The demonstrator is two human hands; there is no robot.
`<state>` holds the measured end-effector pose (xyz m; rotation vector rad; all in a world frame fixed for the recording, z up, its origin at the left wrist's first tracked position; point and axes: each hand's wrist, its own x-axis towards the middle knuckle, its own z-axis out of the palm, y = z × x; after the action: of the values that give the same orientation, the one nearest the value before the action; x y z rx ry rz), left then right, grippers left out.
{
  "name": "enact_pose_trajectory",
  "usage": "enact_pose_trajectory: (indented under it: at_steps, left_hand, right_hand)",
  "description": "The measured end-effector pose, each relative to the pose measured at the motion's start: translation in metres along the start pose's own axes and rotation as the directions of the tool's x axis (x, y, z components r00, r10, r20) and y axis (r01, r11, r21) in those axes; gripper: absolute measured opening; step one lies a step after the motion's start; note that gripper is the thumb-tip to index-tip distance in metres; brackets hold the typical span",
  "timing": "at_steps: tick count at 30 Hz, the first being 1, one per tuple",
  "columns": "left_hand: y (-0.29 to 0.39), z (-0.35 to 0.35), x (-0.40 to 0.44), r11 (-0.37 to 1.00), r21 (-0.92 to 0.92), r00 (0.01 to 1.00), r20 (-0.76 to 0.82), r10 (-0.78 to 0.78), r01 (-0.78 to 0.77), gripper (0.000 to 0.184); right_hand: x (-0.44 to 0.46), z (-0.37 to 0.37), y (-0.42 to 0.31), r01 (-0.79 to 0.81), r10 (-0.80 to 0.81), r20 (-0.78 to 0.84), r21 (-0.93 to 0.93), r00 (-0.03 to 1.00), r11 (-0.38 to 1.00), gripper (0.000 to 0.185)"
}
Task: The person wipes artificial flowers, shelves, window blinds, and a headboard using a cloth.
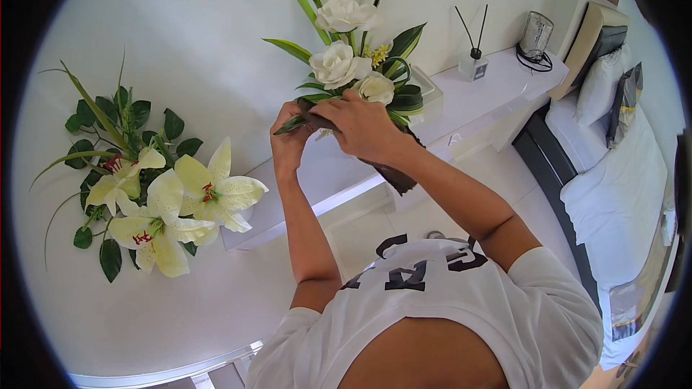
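Observation:
An arrangement of white artificial flowers point(339, 65) with long green leaves stands on the narrow white shelf against the wall. At its lower left edge, my left hand point(290, 140) is closed around a dark green leaf point(290, 124), whose tip sticks out over the fingers. My right hand point(360, 124) grips a dark brown cloth point(395, 175), pressing part of it against the leaf beside my left hand. The cloth's loose end hangs below my right wrist. The pot or base of the arrangement is mostly hidden behind my hands and forearm.
Large pale yellow lilies point(169, 209) with green foliage stand at the left. Along the white shelf point(497, 75) are a reed diffuser point(473, 66) and a glass lamp point(535, 32) with a coiled black cord. A bed point(613, 187) with white bedding is at the right.

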<state>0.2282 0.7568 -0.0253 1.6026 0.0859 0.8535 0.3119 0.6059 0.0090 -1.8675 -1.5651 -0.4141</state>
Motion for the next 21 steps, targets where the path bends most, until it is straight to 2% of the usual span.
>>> enact_pose_trajectory:
  at_steps: [1, 2, 4, 5, 7, 8, 10, 14, 16, 17, 19, 21]
  left_hand:
    - [0.001, 0.000, -0.001, 0.995, 0.090, 0.999, 0.007, 0.050, -0.051, 0.029]
    - [0.001, 0.001, -0.001, 0.995, 0.089, 0.999, 0.002, 0.049, -0.049, 0.029]
    - [0.004, 0.005, -0.001, 0.996, -0.056, 0.997, 0.009, 0.073, -0.073, 0.027]
    - [0.007, 0.007, -0.001, 0.996, -0.056, 0.997, 0.009, 0.072, -0.071, 0.027]
    - [0.010, 0.009, -0.001, 0.998, -0.015, 0.998, -0.004, 0.061, -0.061, 0.028]
    - [0.009, 0.007, 0.000, 0.998, -0.015, 0.998, -0.003, 0.061, -0.061, 0.028]
    - [0.005, 0.005, 0.001, 0.995, 0.020, 0.996, 0.018, 0.093, -0.093, 0.028]
    - [0.000, 0.009, 0.000, 0.998, -0.053, 0.999, -0.014, 0.034, -0.035, 0.031]
    - [-0.002, 0.011, 0.000, 0.993, -0.121, 1.000, -0.009, 0.008, -0.009, 0.033]
    - [-0.006, 0.010, 0.000, 0.992, -0.122, 1.000, -0.005, 0.009, -0.009, 0.033]
    - [-0.011, 0.007, 0.001, 0.994, 0.008, 0.994, -0.007, 0.106, -0.106, 0.034]
    - [-0.012, 0.006, 0.000, 0.993, 0.041, 0.994, -0.023, 0.109, -0.108, 0.036]
  right_hand:
    - [0.000, -0.001, 0.004, -0.023, 0.023, 0.052, -0.001, 0.998, 1.000, 0.035]
    - [0.002, -0.002, 0.008, -0.021, 0.021, 0.056, 0.000, 0.998, 1.000, 0.035]
    - [0.007, -0.003, 0.015, -0.111, 0.110, 0.131, 0.004, 0.985, 0.994, 0.024]
    - [0.010, -0.004, 0.019, -0.112, 0.111, 0.133, 0.005, 0.985, 0.994, 0.024]
    - [0.017, -0.009, 0.023, -0.140, 0.197, 0.254, -0.224, 0.947, 0.964, 0.019]
    - [0.022, -0.013, 0.023, -0.141, 0.197, 0.253, -0.224, 0.947, 0.964, 0.019]
    - [0.028, -0.019, 0.023, -0.251, 0.351, 0.433, -0.272, 0.830, 0.929, 0.017]
    - [0.023, -0.004, 0.016, -0.258, 0.319, 0.369, -0.205, 0.873, 0.944, 0.017]
    - [0.013, 0.004, 0.002, -0.116, 0.122, 0.117, -0.057, 0.986, 0.992, 0.025]
    - [0.009, 0.005, -0.008, -0.119, 0.125, 0.115, -0.059, 0.986, 0.991, 0.025]
    - [0.001, 0.004, -0.023, 0.013, -0.014, 0.022, 0.003, 1.000, 1.000, 0.027]
    - [-0.001, 0.005, -0.019, -0.024, 0.024, 0.013, 0.014, 1.000, 1.000, 0.029]
